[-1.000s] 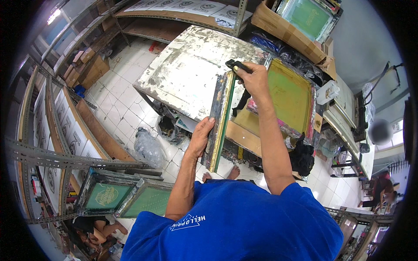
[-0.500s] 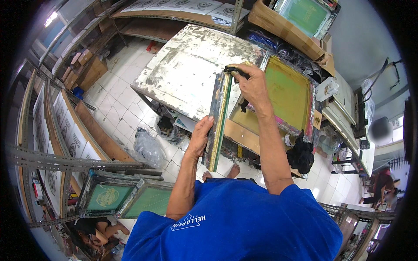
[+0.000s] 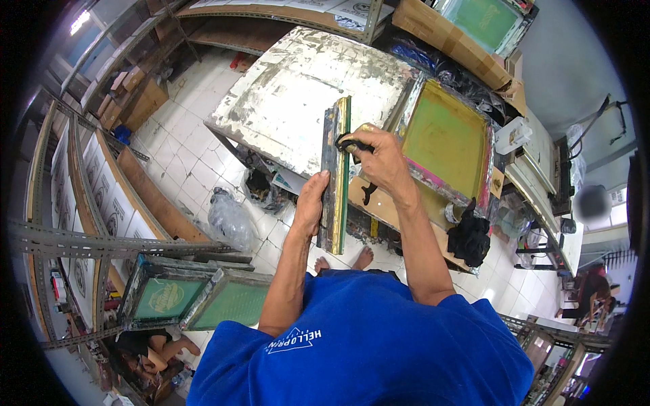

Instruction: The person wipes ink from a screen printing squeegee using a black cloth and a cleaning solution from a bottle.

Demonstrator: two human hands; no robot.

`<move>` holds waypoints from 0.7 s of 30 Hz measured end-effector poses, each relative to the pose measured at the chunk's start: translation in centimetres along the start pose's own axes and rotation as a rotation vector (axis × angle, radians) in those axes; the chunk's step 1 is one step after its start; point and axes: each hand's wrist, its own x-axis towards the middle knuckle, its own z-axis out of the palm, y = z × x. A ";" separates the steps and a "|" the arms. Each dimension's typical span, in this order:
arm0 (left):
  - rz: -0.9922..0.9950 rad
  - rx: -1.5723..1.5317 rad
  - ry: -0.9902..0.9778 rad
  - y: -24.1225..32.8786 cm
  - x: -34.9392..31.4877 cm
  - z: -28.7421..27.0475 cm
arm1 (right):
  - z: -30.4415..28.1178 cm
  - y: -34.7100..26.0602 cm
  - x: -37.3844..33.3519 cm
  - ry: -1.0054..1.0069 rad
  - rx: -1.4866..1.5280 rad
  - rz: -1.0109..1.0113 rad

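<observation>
Upright in front of me, nearly edge-on, is a screen-printing frame (image 3: pixel 333 196) with dark grey, gold and green along its side. My left hand (image 3: pixel 311 203) is closed on its left side, near the middle. A black rag (image 3: pixel 352 144) is bunched in the closed fingers of my right hand (image 3: pixel 383 162), pressed to the frame's edge above the middle; a loose end hangs below that hand. To the right lies another screen frame (image 3: pixel 447 142) with yellow-green mesh. Beyond my hands is a paint-stained white table (image 3: pixel 291 88).
Two green screens (image 3: pixel 166 298) lean at the lower left beside metal shelving (image 3: pixel 122 252). A clear plastic bag (image 3: pixel 230 220) sits on the tiled floor. Black cloth (image 3: pixel 468 240) hangs at the right; a cardboard box (image 3: pixel 450 40) stands behind. Other people are at the lower left and far right.
My right hand has slid the rag down along the frame's edge, from its far end toward the middle. The frame has tilted slightly and come a little nearer me.
</observation>
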 end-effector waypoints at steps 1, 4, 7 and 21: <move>-0.004 -0.003 0.015 0.0 0.0 -0.1 | 0.2 -0.2 -0.3 -0.019 0.002 0.021; -0.006 -0.049 0.043 0.0 0.4 -0.1 | 0.8 0.1 -1.0 -0.067 0.058 0.028; -0.018 -0.089 0.052 0.6 0.5 -0.2 | 1.3 -0.7 -1.8 -0.146 0.048 0.070; 0.126 -0.211 0.299 1.0 1.9 -3.7 | 1.9 -2.6 -4.3 -0.524 -0.004 0.002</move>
